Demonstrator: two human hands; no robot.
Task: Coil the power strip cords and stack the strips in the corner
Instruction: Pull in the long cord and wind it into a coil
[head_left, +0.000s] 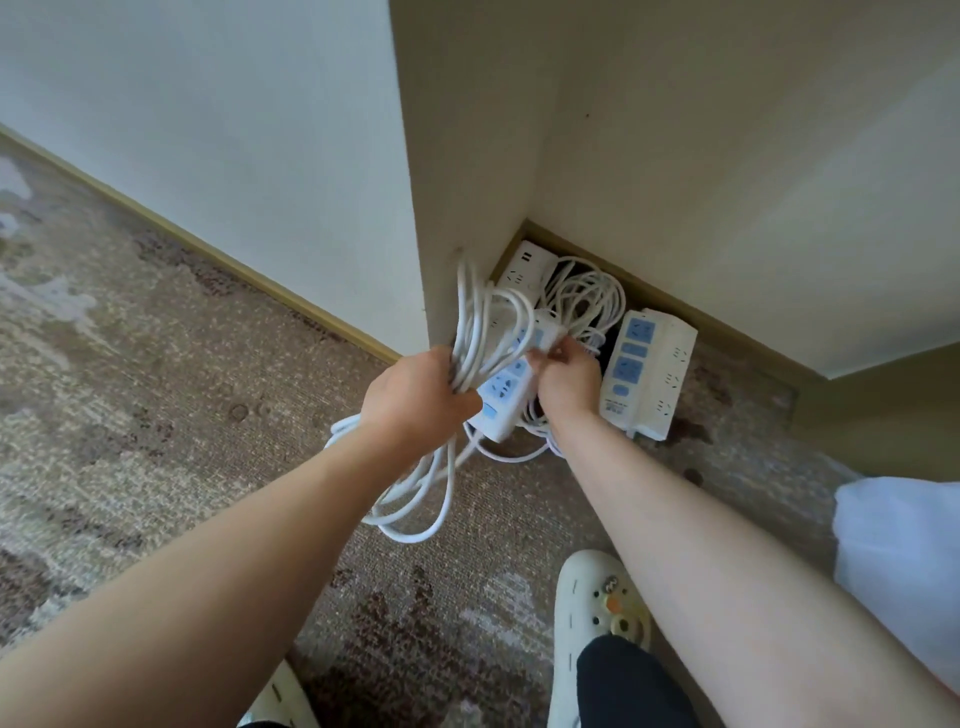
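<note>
My left hand (413, 397) grips a bundle of white cord loops (483, 332); more loops hang below it to the carpet. Beside that hand a white power strip with blue sockets (504, 397) is held above the floor. My right hand (569, 376) holds the far end of this strip or its plug; which of the two is unclear. In the corner lie two stacked strips with blue sockets (647, 371), a white strip with USB ports (524, 267) against the baseboard, and a coiled white cord (584, 293) between them.
A protruding wall edge (415, 208) stands just left of the corner. Patterned brown carpet (156, 389) covers the floor. My white clog (597, 613) is at the bottom, and white fabric (904, 561) lies at the right edge.
</note>
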